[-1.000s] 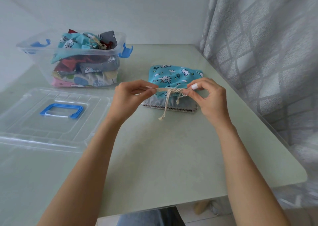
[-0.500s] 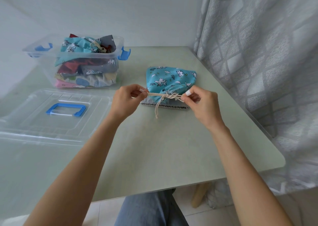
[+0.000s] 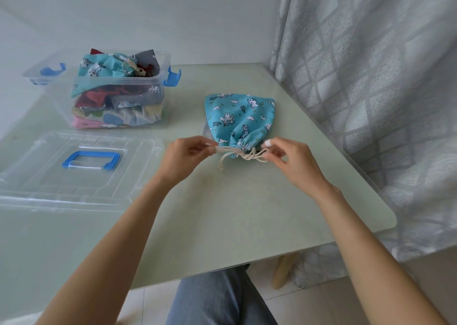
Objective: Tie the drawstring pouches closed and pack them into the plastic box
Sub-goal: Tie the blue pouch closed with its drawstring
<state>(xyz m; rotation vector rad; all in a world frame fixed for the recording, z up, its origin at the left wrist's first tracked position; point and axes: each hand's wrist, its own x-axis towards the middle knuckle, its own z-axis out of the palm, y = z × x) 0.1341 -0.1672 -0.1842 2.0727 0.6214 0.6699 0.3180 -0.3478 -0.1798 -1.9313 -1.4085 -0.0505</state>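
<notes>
Transparent plastic lid (image 3: 74, 166) with a blue handle (image 3: 91, 164) lies flat at the left of the pale green tabletop (image 3: 222, 220). Behind it stands the plastic box (image 3: 103, 92), already filled with several folded pouches. More to the right, the left hand (image 3: 184, 160) comes in from below with the forearm stretched forward; its fingers are curled and pinch one end of the cream drawstring (image 3: 241, 154). Between both hands lies the blue unicorn pouch (image 3: 241, 120), its mouth gathered tight and pointing toward the person. The right hand (image 3: 294, 162) mirrors the left one, thumb and fingers pinching the other end of the cord. At the far right hangs a grey curtain (image 3: 371, 77).
</notes>
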